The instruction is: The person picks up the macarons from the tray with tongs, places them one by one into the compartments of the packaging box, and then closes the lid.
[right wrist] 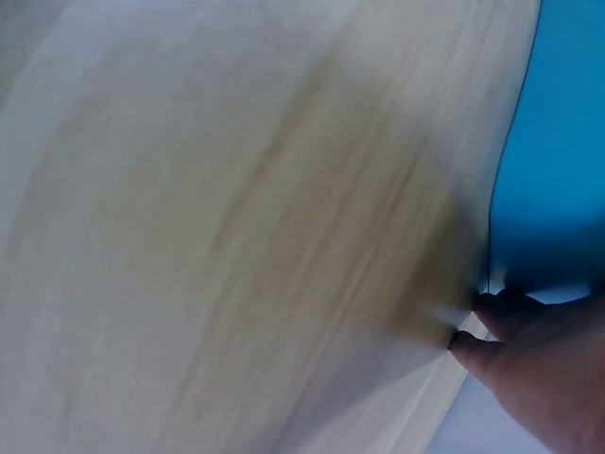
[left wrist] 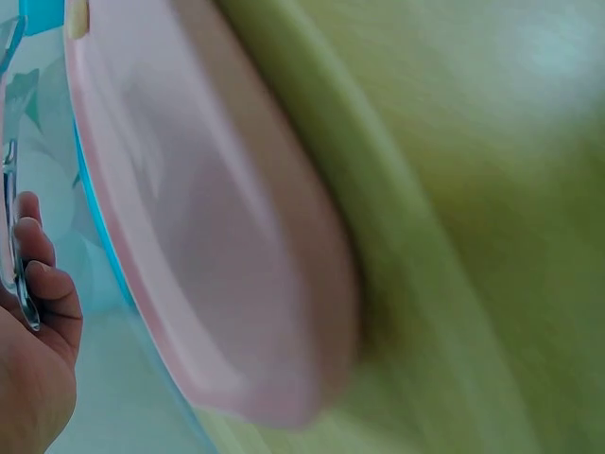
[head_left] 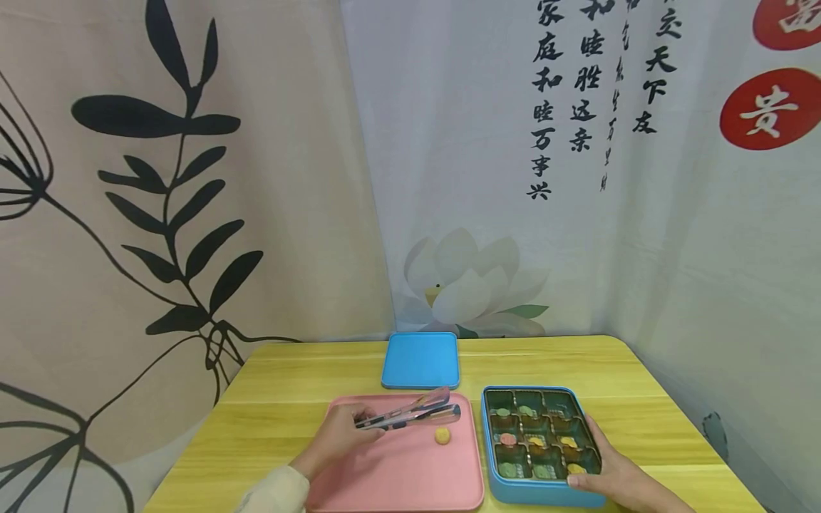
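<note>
My left hand (head_left: pixel 342 439) grips a pair of tongs (head_left: pixel 420 412) over the pink tray (head_left: pixel 398 481), their clear tips spread and pointing right. Between the tips I see no piece. A small round yellow cookie (head_left: pixel 442 435) lies on the tray just below the tips. With the thumb at its front corner and the fingers along its right side, my right hand (head_left: pixel 612 468) holds a blue box (head_left: pixel 545 491). Dark dividers split the box into several compartments, with green, pink and yellow pieces (head_left: pixel 508 439) in them. In the left wrist view, fingers curl round the tongs' handle (left wrist: pixel 21 284).
A flat blue lid (head_left: pixel 421 361) lies behind the pink tray at the table's back edge. The yellow wood-grain table (head_left: pixel 308 374) carries everything, and a printed curtain (head_left: pixel 308 178) hangs close behind it. Tray and box stand side by side with a narrow gap.
</note>
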{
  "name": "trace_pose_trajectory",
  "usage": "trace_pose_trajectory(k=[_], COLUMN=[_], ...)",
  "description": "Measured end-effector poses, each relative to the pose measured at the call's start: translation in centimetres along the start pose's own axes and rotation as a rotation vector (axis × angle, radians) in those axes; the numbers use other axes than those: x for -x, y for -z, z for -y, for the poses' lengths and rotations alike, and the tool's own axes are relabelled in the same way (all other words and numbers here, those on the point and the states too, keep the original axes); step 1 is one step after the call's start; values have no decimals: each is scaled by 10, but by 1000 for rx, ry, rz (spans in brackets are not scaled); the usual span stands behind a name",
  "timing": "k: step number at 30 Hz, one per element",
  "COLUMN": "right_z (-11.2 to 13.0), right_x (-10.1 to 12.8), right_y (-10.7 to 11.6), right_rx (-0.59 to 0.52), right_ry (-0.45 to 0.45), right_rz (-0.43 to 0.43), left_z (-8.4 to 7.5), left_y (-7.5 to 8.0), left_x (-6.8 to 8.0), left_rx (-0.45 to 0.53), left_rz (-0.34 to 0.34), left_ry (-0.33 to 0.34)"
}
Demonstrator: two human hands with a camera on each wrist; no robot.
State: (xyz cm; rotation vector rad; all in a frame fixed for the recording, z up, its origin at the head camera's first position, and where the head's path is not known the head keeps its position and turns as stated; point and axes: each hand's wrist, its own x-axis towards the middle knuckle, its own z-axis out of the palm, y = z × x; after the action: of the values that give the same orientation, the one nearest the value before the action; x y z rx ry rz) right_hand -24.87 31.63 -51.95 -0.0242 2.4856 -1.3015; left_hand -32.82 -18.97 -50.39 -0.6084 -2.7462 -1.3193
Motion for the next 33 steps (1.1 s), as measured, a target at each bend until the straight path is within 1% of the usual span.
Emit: trace_pose_trajectory(k=[3,7,15,19,21,25,33], right_z=[0,1,3,3,2,2,2], right_x=[0,1,1,1,1,1,0], right_y=[0,0,1,1,0,1,1], right_rx=[3,10,18,16,15,19,10], right_ry=[-1,1,7,0,-1,-4,-4], right_rz=[-3,2,1,-4,-7,-8,-6], left_z=[3,4,8,9,9,10,14], left_y=[4,7,10,9,9,7,4], left_x=[4,11,19,23,24,26,28], left_rx=[-1,-3,-9,-2,21,38,26], left_rz=[10,22,28,40,49,54,52], left_ry=[-8,-1,6,22,28,27,34])
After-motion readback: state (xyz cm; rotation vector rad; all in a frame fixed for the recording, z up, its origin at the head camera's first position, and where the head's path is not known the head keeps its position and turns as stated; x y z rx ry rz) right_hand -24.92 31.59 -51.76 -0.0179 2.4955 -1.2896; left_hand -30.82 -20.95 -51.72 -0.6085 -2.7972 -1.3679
